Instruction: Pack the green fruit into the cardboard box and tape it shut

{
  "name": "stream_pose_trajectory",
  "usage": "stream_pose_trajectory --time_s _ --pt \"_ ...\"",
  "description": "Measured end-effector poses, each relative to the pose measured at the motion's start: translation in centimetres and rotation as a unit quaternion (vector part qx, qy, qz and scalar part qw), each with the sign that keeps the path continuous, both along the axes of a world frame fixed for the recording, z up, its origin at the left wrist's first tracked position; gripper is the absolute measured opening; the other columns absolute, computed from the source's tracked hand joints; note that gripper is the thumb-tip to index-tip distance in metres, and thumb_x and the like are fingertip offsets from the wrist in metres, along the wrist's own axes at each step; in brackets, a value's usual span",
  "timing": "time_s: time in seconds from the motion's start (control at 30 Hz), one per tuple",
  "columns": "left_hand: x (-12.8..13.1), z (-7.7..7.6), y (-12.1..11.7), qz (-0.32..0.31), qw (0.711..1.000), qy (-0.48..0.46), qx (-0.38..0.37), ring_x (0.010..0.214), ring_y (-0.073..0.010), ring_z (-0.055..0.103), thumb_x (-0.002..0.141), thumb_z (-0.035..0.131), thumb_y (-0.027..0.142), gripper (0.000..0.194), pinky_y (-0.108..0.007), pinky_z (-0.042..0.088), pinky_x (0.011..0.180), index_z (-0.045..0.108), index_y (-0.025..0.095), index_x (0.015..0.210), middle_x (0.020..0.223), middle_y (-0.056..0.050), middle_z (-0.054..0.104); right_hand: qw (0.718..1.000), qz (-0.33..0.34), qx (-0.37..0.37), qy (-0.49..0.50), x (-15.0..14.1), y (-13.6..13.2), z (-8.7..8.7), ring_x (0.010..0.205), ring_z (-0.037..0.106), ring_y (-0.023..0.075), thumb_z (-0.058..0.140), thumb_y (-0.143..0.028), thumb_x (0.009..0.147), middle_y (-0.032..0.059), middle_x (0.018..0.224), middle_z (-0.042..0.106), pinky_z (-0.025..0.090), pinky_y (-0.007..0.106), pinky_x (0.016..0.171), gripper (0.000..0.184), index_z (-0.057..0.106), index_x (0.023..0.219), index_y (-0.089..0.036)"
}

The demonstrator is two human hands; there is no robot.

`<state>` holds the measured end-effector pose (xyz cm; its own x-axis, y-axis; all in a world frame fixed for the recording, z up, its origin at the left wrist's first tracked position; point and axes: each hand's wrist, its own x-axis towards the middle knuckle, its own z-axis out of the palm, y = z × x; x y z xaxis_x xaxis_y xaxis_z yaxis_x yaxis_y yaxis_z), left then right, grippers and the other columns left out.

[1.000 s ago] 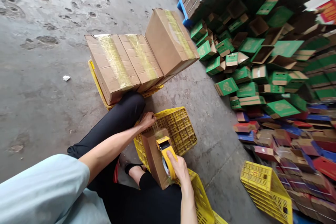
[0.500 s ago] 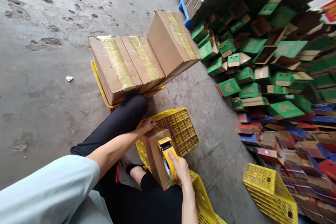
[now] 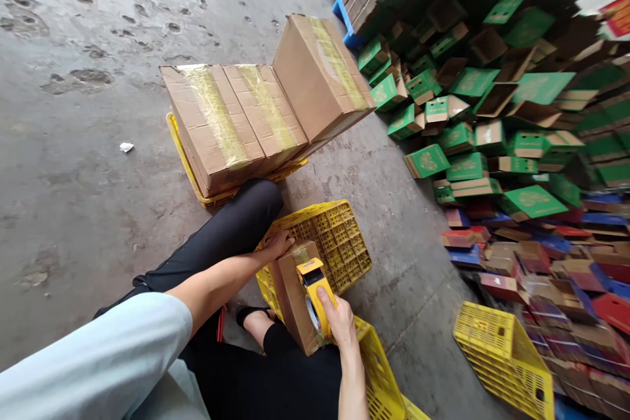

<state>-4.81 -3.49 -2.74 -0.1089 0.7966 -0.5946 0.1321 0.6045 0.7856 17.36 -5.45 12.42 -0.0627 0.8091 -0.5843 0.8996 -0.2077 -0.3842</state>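
A brown cardboard box (image 3: 294,302) stands tilted on the upturned side of a yellow plastic crate (image 3: 339,243), close against my legs. My right hand (image 3: 339,318) grips a yellow tape dispenser (image 3: 314,282), which rests on the box's upper face near its middle. Clear yellowish packing tape (image 3: 304,252) lies along the face beyond the dispenser. At the box's far end, my left hand (image 3: 279,244) has its fingers curled against the edge; the fingertips are partly hidden.
Taped cardboard boxes (image 3: 211,121) sit on another yellow crate (image 3: 180,144) beyond my knee. More yellow crates (image 3: 502,354) stand at the lower right. Green cartons (image 3: 470,167) and red-and-blue cartons (image 3: 551,246) are heaped on the right. A blue pallet (image 3: 339,6) stands at the back.
My left hand, which pinched a raised strand of tape, has come down to the box's far edge. The dispenser stays almost in place in my right hand.
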Motion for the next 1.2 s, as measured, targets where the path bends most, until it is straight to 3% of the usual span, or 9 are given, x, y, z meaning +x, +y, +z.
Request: stream_pose_trajectory --time_s 0.1,0.2,0.37,0.5,0.67,0.73,0.87,1.03,1.2 --pt "0.0 0.0 -0.2 0.005 1.000 0.005 0.018 0.122 -0.0311 0.063 0.098 0.065 0.022 0.010 -0.036 0.047 0.104 0.068 0.016 0.105 0.118 -0.014 0.072 1.000 0.014 0.008 0.015 0.0 -0.3 0.5 0.062 0.057 0.0223 0.059 -0.080 0.076 0.0016 0.054 0.054 0.043 0.031 0.058 0.059 0.058 0.060 -0.023" --pt "0.0 -0.1 -0.6 0.015 0.999 0.012 0.038 0.135 -0.0341 0.055 0.093 0.070 0.022 0.026 -0.037 0.042 0.111 0.065 0.015 0.118 0.135 -0.017 0.065 1.000 0.008 0.018 0.025 -0.1 -0.6 0.8 0.061 0.056 0.0220 0.058 -0.080 0.076 0.0013 0.055 0.054 0.043 0.031 0.059 0.060 0.056 0.058 -0.023" --pt "-0.2 0.2 -0.7 0.018 0.997 0.005 0.071 0.140 -0.0314 0.052 0.091 0.068 0.020 0.036 -0.039 0.039 0.117 0.063 0.018 0.126 0.146 -0.014 0.059 0.999 0.000 0.026 0.033 0.1 -0.8 0.5 0.063 0.057 0.0229 0.056 -0.080 0.076 0.0021 0.056 0.054 0.043 0.031 0.058 0.060 0.057 0.059 -0.022" --pt "0.1 0.7 0.0 0.026 0.995 -0.017 0.092 0.142 -0.0266 0.052 0.097 0.054 0.017 0.033 -0.037 0.036 0.121 0.067 0.018 0.127 0.148 -0.013 0.061 0.999 0.000 0.007 0.033 0.7 -0.4 0.2 0.064 0.056 0.0226 0.056 -0.082 0.074 0.0025 0.058 0.055 0.043 0.031 0.057 0.063 0.060 0.062 -0.021" --pt "1.1 1.5 -0.5 -0.027 0.989 -0.095 0.107 0.140 -0.0251 0.058 0.109 0.033 0.035 0.047 -0.037 0.041 0.119 0.072 0.019 0.129 0.143 -0.009 0.069 0.999 -0.012 -0.016 0.036 1.3 0.0 -0.2 0.060 0.057 0.0219 0.057 -0.085 0.071 0.0032 0.056 0.055 0.042 0.031 0.054 0.065 0.060 0.061 -0.020" --pt "1.3 1.6 -1.1 -0.060 0.985 -0.123 0.109 0.146 -0.0256 0.053 0.107 0.036 0.037 0.048 -0.038 0.038 0.123 0.070 0.019 0.136 0.146 -0.007 0.068 0.999 -0.012 -0.017 0.042 1.5 -0.1 -0.3 0.059 0.057 0.0220 0.056 -0.086 0.071 0.0033 0.055 0.055 0.042 0.031 0.053 0.066 0.060 0.061 -0.020" --pt "1.1 1.7 -1.7 -0.111 0.975 -0.156 0.113 0.158 -0.0261 0.035 0.095 0.048 0.028 0.065 -0.041 0.024 0.131 0.049 0.019 0.160 0.160 -0.006 0.055 0.998 -0.022 -0.018 0.059 2.1 -0.7 -0.1 0.060 0.058 0.0211 0.055 -0.086 0.072 0.0020 0.055 0.056 0.043 0.030 0.055 0.066 0.062 0.065 -0.021" --pt "0.1 1.6 -2.2 -0.171 0.961 -0.177 0.129 0.163 -0.0294 0.022 0.083 0.061 0.025 0.090 -0.045 0.017 0.133 0.032 0.022 0.169 0.172 -0.004 0.036 0.996 -0.022 -0.033 0.081 2.6 -1.1 0.2 0.060 0.058 0.0192 0.055 -0.085 0.078 0.0001 0.054 0.056 0.044 0.028 0.056 0.066 0.065 0.074 -0.020" --pt "0.0 1.1 -3.1 -0.188 0.954 -0.163 0.170 0.165 -0.0318 0.013 0.084 0.077 0.045 0.104 -0.044 0.013 0.133 0.026 0.019 0.170 0.177 -0.011 0.022 0.994 -0.014 -0.047 0.097 2.1 -0.9 0.4 0.053 0.055 0.0165 0.056 -0.085 0.079 -0.0011 0.054 0.055 0.041 0.027 0.052 0.065 0.060 0.069 -0.021"
